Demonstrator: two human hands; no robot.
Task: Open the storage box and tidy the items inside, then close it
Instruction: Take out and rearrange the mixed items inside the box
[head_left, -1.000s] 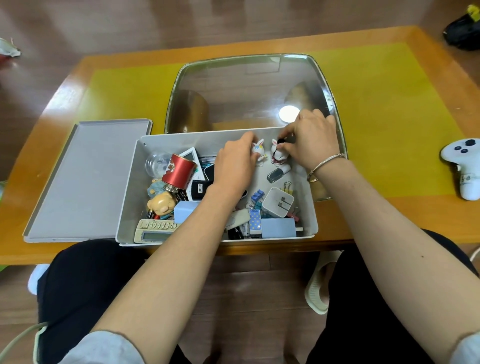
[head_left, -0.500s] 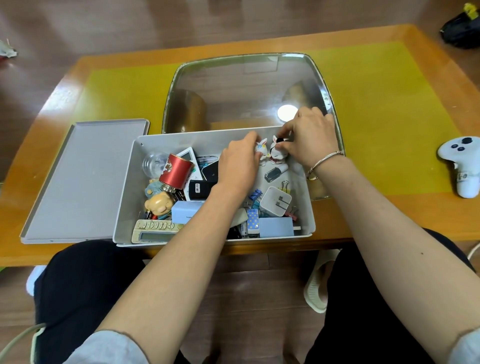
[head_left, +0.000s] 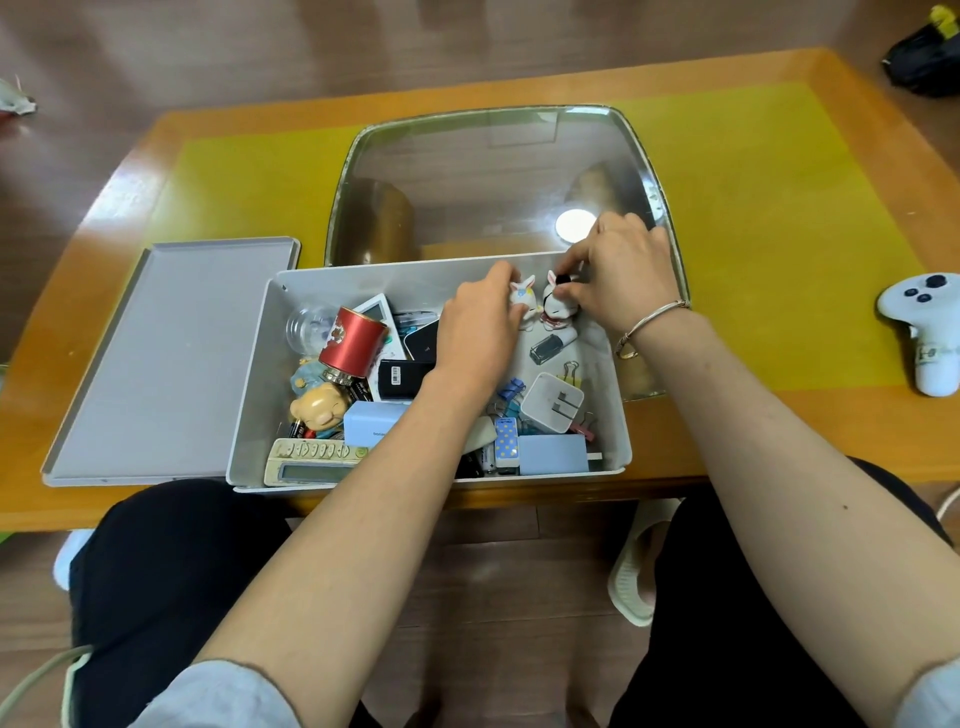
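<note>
Head cam: grey storage box (head_left: 332, 275) sits open at table's near edge, lid (head_left: 171, 358) flat beside it on the left. Left hand (head_left: 475, 332) pinches one rabbit figurine (head_left: 522, 296), right hand (head_left: 618, 275) pinches the other (head_left: 556, 306), standing them side by side at the back wall, prob. grouping the pair.

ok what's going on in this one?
A person is tidying an open grey storage box on the table. The lid lies beside it. Each of the hands holds a small rabbit figurine at the box's far side: left hand on one, right hand on the other. The rest is jumbled.
</note>
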